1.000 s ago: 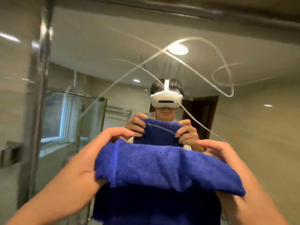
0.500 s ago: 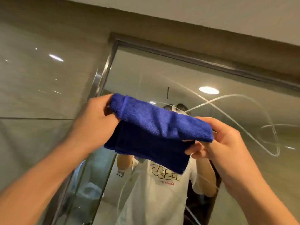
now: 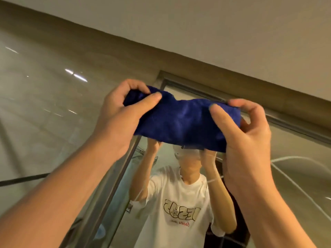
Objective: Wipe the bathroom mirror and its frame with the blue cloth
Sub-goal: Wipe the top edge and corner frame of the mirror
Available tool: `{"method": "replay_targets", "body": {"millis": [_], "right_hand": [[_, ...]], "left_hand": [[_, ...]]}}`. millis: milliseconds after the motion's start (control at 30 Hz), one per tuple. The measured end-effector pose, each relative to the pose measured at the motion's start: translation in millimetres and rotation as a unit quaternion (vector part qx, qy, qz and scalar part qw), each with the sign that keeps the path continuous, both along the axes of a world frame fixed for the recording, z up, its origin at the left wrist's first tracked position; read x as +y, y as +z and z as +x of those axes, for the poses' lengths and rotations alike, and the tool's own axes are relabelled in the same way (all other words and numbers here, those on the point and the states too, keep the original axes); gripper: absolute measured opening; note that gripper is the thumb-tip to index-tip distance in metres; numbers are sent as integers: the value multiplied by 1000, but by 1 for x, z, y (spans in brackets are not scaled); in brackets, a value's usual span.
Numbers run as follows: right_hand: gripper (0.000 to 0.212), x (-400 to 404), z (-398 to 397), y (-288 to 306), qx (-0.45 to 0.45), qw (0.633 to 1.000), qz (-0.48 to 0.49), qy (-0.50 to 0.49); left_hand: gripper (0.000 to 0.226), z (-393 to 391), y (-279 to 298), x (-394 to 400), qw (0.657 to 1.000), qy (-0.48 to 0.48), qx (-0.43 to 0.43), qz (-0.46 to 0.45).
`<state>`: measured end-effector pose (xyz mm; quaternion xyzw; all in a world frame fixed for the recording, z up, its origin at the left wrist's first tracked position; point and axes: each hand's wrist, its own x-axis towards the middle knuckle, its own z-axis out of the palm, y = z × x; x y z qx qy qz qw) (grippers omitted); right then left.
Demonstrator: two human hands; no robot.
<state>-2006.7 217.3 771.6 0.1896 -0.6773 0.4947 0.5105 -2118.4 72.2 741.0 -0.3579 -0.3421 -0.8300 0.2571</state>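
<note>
The blue cloth (image 3: 180, 122) is folded into a thick band and held up between both hands near the mirror's top left corner. My left hand (image 3: 121, 115) grips its left end, thumb on the front. My right hand (image 3: 247, 133) pinches its right end. The mirror (image 3: 295, 176) fills the lower right, with thin white curved streaks on the glass at the right. Its grey metal frame (image 3: 295, 127) runs along the top and down the left side (image 3: 114, 185). The cloth covers the frame's upper left corner. In the glass I see a reflected person in a white T-shirt with arms raised.
Glossy beige wall tiles (image 3: 44, 113) lie left of the mirror, with a dark grout line low on the left. A brown band of wall and the pale ceiling (image 3: 215, 24) sit above the frame.
The view has tilted up toward the ceiling. Both hands have raised the cloth from the middle of the glass to the top left corner and bunched it into a tighter band.
</note>
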Motion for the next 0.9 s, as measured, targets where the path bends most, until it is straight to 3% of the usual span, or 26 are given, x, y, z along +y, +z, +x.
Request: {"method": "replay_targets", "body": {"millis": [67,133,200,333,400,500,567,667,733,800,900], "right_hand": [[58,-4,-7,15,-58,996,-51,44],[57,-4,-15,28,-115,987,-85,69],[51,-2,-22,35,-155,979,-100,81],[55,7,-21,32,-146,969,-139,146],[61,7,-17,24,-165,947,-157,226],[86,5,-18,19,-260,907,-122,308],[68,2,-18,23,-289,901,-109,303],[20,-8,-14,37,-232,898,-197,318],[16,-7,-17,44,-151,941,-183,241],[19,0,-29,46,-65,988,-108,87],[31,9,-45,49,-1,999,-8,-39]], "left_hand": [[43,-9,9,-2,999,17,34,-13],[70,-18,16,-3,997,17,57,-48],[83,-25,21,-4,996,-16,60,-68],[78,-32,26,-7,979,-204,6,-7],[71,-34,30,-5,977,-212,21,7],[67,-36,36,2,982,-186,35,22],[62,-40,40,5,981,-190,24,26],[43,-41,52,9,973,-231,15,12],[45,-42,56,12,975,-219,-7,-33],[43,-46,57,18,979,-189,-26,-71],[43,-55,59,22,991,-121,-12,-56]]}}
